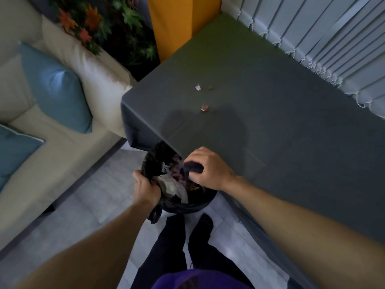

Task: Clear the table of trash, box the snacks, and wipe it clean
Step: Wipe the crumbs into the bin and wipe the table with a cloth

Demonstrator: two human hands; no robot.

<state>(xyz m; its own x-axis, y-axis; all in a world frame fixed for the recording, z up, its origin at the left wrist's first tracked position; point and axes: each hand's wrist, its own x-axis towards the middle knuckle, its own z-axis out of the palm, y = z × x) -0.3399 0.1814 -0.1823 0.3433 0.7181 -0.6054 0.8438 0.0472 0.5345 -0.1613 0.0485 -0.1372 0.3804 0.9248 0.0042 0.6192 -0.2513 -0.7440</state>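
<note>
The person stands at the corner of the table [270, 113], bent over a bin [187, 207] that sits on the floor just beside the table edge. The left hand [145, 189] grips the rim of the black bag [151, 161] on the near-left side, with fingers curled over it. The right hand [209, 170] is clenched round a dark wad [193, 166] above the far side of the opening; whether this is a cloth or a fold of the bag, I cannot tell. Inside the bin lies trash [173, 184], paper and wrappers, and it looks quite full. On the table lie three small scraps [204, 108], toward the middle and well apart from the hands. I judge the step in hand is dropping gathered rubbish into the bin. To do it well, the left hand should hold the bag mouth wide and tight on the rim, so nothing slips between bag and bin. The right hand should let go low, inside the opening, not from high above. After that the three scraps need collecting. I see no snack box here.
</note>
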